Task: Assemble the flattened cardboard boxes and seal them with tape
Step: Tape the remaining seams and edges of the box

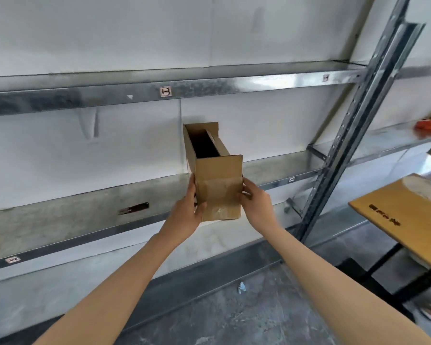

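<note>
Box (pixel 218 175) is gripped at its near, taped end by left hand (pixel 188 211) and right hand (pixel 256 205), one on each side; its long axis is pointed toward eleven o'clock, above the metal shelf (pixel 60 220).

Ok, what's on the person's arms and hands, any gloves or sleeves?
No gloves: the left hand and right hand are bare. Both forearms are bare down to the frame's lower edge, with no sleeve in view. No watch, bracelet or ring shows.
</note>
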